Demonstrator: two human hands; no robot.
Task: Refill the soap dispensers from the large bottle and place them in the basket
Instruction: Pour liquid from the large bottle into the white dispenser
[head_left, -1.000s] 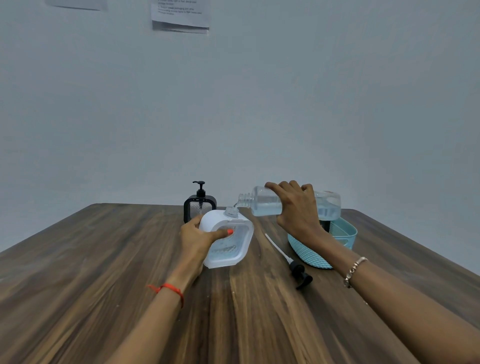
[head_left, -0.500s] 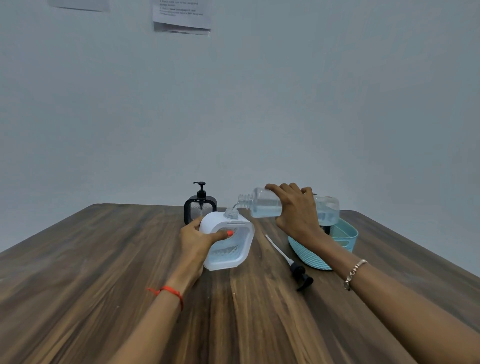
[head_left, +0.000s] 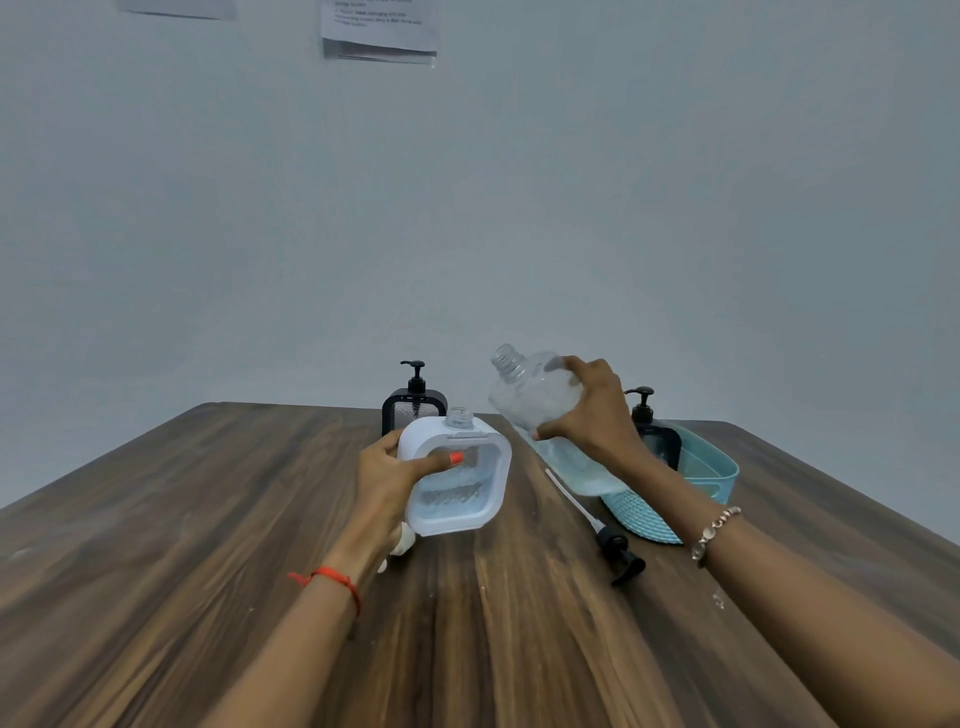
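My left hand (head_left: 395, 475) grips a white soap dispenser (head_left: 457, 480) standing on the table, its neck open and some clear liquid inside. Just to its right my right hand (head_left: 592, 410) holds the large clear bottle (head_left: 540, 405) tilted with its open mouth pointing up and left, apart from the dispenser. A black pump head with its tube (head_left: 605, 535) lies on the table between the dispenser and the teal basket (head_left: 711, 478). One black dispenser (head_left: 657, 436) stands in the basket. Another black dispenser (head_left: 413, 405) stands behind the white one.
The wooden table (head_left: 208, 545) runs to a far edge by the grey wall. Small white objects (head_left: 402, 545) lie under my left wrist. Papers (head_left: 379, 31) hang on the wall above.
My right hand has swung the large bottle from lying level over the dispenser's neck to mouth-up, away from it. The black dispenser in the basket has come into view.
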